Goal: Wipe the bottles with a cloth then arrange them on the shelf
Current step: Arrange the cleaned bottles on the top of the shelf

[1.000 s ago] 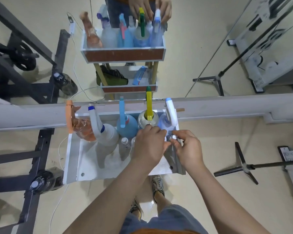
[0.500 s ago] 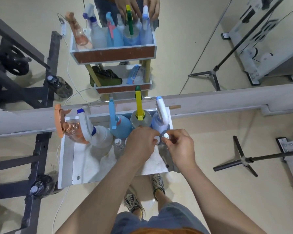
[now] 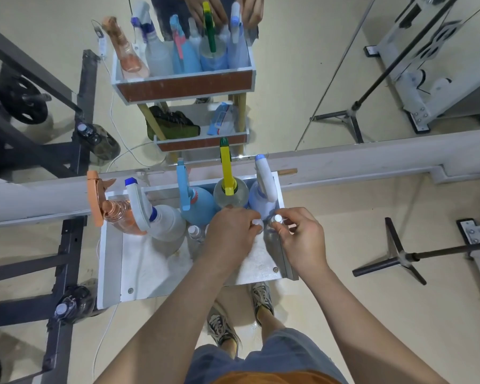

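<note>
On the top tier of the shelf (image 3: 139, 267), pushed up against a mirror (image 3: 316, 65), your two hands meet at the right-hand end. Your left hand (image 3: 230, 231) comes in palm down, its fingers curled over a white-capped bottle (image 3: 257, 223); only the cap shows past your fingertips. Just beside it, your right hand (image 3: 302, 239) pinches the white cap of a small clear bottle (image 3: 277, 218) between thumb and fingers, and that bottle stands upright against the shelf's right wall. The two caps sit nearly touching. A third small bottle (image 3: 194, 231) stands just left of your left hand.

Behind your hands, five spray bottles line the back of the tier, all upright. From left to right they are an orange spray bottle (image 3: 117, 214), a clear spray bottle (image 3: 164, 223) with a white trigger, a blue spray bottle (image 3: 200, 206), a yellow-trigger bottle (image 3: 232, 194) and a pale blue spray bottle (image 3: 258, 200). The last two stand right by your fingertips.

A black metal frame (image 3: 67, 259) stands to the left of the shelf, and a stand base (image 3: 394, 259) rests on the floor to the right.
</note>
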### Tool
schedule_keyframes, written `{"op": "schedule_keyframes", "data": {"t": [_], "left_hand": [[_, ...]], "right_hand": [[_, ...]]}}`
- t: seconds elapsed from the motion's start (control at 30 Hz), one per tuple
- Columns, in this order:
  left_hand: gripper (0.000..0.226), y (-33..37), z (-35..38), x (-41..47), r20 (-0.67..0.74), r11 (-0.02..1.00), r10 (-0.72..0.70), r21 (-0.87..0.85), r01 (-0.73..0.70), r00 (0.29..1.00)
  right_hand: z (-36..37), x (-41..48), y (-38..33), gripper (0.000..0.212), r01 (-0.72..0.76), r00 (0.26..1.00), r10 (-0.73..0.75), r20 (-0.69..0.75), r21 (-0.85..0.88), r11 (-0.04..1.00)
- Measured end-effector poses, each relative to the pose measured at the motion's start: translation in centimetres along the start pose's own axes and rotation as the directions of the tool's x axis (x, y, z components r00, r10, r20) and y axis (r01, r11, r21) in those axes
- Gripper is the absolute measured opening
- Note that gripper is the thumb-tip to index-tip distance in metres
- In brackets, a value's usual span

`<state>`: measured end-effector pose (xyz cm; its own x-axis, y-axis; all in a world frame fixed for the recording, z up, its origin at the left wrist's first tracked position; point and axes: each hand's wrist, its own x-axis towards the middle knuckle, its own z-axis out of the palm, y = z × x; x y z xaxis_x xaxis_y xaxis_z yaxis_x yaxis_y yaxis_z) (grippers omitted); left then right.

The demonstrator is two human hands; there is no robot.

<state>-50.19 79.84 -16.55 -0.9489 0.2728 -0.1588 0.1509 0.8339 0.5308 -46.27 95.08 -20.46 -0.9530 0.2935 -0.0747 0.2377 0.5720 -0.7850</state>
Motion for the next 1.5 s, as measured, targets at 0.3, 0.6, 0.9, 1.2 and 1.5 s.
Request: {"op": "schedule_keyframes", "data": {"t": [0.3, 0.6, 0.9, 1.2, 1.5], "left_hand": [[0.026, -0.5, 0.3, -0.2, 0.008, 0.998, 0.060, 0.012, -0.060, 0.998], [0.013, -1.3, 0.5, 0.0, -0.042, 0.989, 0.146, 0.018, -0.146, 0.988], [0.023, -1.0, 1.4, -0.2, -0.181, 0.988, 0.089, 0.139, -0.064, 0.979], [0.022, -2.4, 0.8, 0.0, -0.009, 0.954, 0.272, 0.134, -0.268, 0.962], [0.013, -0.4, 1.3, -0.3, -0.077, 0.977, 0.156, 0.160, -0.142, 0.985]], "right_hand": [[-0.2, 0.1, 0.2, 0.019, 0.048, 0.999, -0.048, 0.000, 0.009, 0.999], [-0.4, 0.2, -0.1, 0.014, 0.033, 0.999, -0.033, 0.019, 0.005, 0.999], [-0.6, 0.6, -0.6, 0.015, -0.057, 0.998, 0.058, 0.037, -0.021, 0.998], [-1.6, 1.6, -1.3, 0.010, 0.031, 0.986, -0.020, 0.168, -0.060, 0.998], [-1.6, 1.4, -1.1, 0.011, 0.060, 0.981, -0.045, 0.189, -0.077, 0.995]]}}
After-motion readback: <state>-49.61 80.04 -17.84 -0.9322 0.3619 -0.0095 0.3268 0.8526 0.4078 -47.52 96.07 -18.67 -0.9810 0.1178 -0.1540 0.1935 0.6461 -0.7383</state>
